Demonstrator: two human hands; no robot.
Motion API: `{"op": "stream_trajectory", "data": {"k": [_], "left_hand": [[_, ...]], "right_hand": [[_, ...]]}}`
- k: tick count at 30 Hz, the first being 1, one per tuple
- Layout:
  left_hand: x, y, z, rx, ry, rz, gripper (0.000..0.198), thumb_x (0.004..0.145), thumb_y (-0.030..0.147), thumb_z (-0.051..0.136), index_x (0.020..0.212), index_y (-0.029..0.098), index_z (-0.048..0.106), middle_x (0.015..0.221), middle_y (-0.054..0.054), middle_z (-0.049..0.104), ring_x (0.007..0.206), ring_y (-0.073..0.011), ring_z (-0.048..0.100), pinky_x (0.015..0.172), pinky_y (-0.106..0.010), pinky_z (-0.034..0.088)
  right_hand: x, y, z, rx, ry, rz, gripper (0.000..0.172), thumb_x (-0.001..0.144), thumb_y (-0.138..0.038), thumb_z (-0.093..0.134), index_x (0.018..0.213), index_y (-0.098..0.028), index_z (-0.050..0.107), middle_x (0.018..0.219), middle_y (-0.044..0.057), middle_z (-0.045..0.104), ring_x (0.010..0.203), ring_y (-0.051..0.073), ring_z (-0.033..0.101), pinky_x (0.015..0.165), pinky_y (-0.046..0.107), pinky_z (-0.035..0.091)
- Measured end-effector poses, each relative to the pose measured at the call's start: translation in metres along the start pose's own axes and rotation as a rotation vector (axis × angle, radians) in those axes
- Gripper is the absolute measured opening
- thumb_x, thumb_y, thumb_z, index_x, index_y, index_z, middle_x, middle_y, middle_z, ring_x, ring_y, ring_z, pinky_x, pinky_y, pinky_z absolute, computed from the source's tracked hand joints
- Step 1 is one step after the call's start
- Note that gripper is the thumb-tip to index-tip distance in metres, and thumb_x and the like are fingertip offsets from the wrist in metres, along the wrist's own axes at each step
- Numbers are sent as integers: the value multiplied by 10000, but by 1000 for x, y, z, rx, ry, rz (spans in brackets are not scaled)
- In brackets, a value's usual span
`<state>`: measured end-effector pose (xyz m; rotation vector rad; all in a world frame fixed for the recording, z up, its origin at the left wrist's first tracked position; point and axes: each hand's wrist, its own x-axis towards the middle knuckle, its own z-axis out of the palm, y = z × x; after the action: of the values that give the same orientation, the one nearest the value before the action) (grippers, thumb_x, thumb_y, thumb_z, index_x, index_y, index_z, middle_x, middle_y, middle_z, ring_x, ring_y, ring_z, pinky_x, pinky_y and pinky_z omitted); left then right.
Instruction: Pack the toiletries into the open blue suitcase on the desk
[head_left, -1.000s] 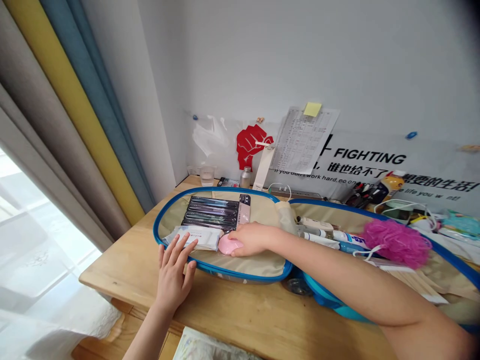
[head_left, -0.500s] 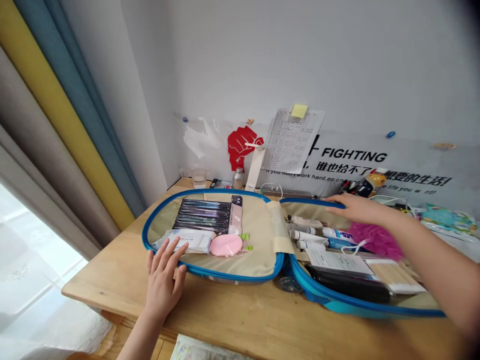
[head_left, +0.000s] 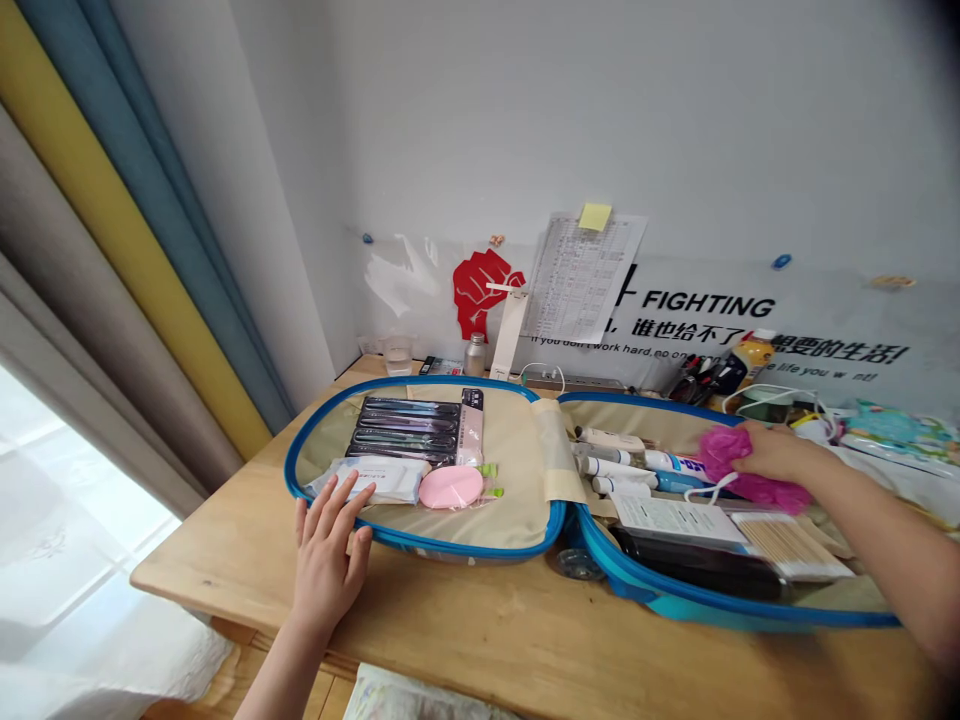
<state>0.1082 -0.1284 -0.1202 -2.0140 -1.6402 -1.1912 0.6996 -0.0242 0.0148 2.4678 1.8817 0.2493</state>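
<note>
A blue-edged case (head_left: 517, 535) lies unfolded on the table, beige inside. My left hand (head_left: 328, 555) rests with fingers spread over the near rim of the left half, fingertips on a white soft pack (head_left: 386, 478). Beside that pack are a pink oval item (head_left: 451, 488) in clear wrap and a row of dark-cased toothbrushes (head_left: 405, 432). In the right half, my right hand (head_left: 776, 455) has its fingers closed on a magenta mesh bath puff (head_left: 724, 450); its fingertips are partly hidden. White-capped tubes (head_left: 619, 470) and a packet of cotton swabs (head_left: 791, 545) lie near it.
Behind the case stand a small bottle (head_left: 475, 355), a clear cup (head_left: 397, 355), a white lamp-like stand (head_left: 510, 335) and an orange-labelled bottle (head_left: 752, 360). The wooden table (head_left: 480, 620) ends in front of me. Curtains (head_left: 150, 230) hang at the left.
My right hand has left the far rim of the case's right half and come down to the right onto the bath puff, closing on it. My left hand stays put.
</note>
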Motion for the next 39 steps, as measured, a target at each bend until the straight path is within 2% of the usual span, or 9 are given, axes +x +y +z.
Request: {"op": "stream_trajectory", "data": {"k": [5,9,13,16,21,25,31,35,39], "left_hand": [[0,-1,0,7,0,1,436,971,292,402,1377,286,562,1416,-74,587,1421,-250,398,1226,-442,99],[0,-2,0,5,3,17,417,970,281,414,1353,280,578,1422,-70,582,1416,-238,403,1228,-430,96],[0,-2,0,-2,1,15,411,966,273,419,1344,272,581,1428,-71,577,1422,-237,394,1229,-427,88],[1,-1,-1,1,-1,5,406,969,285,414,1333,274,595,1415,-73,588,1417,-244,401,1229,-438,89],[3,0,-2,1,2,18,370,977,285,412,1270,247,635,1378,-81,612,1409,-230,404,1227,-429,101],[2,-1,-1,4,-7,4,368,974,294,414,1256,248,646,1349,-84,630,1407,-239,406,1223,-436,105],[1,-1,-1,16,-3,15,369,978,301,411,1258,257,646,1358,-75,627,1391,-243,427,1220,-430,110],[2,0,-1,27,1,17,374,977,311,411,1267,265,643,1350,-70,630,1383,-243,434,1224,-428,109],[1,-2,0,26,11,36,366,979,297,415,1264,254,640,1350,-70,629,1387,-231,425,1226,-410,103]], "right_hand": [[11,-16,-28,-13,-5,87,562,821,-339,553,1309,-62,580,1179,349,592,988,340,676,813,432,460],[3,-71,-74,173,214,31,683,888,-499,487,1434,-95,419,1333,324,498,1203,355,554,884,447,445],[-10,-171,-119,542,280,-243,674,846,-431,578,1396,-75,421,1422,282,433,1282,364,476,1036,476,393],[-17,-259,-129,597,216,-482,653,833,-455,606,1387,-176,404,1439,168,467,1258,289,503,1019,399,438],[-33,-395,-107,617,69,-801,599,842,-431,581,1371,-221,395,1426,59,488,1274,236,493,1058,349,415],[-52,-466,-83,613,-22,-930,566,816,-377,668,1322,-226,463,1364,87,523,1238,206,532,1050,314,424],[-74,-511,-55,641,-61,-940,610,814,-390,716,1319,-184,444,1372,125,457,1191,207,572,1036,331,437],[-79,-519,-45,662,-91,-980,596,787,-421,750,1266,-179,490,1315,118,505,1186,223,576,1024,349,448],[-76,-515,-44,672,-159,-1022,401,885,-470,625,1174,-196,582,1225,102,598,1124,225,618,989,358,472]]}}
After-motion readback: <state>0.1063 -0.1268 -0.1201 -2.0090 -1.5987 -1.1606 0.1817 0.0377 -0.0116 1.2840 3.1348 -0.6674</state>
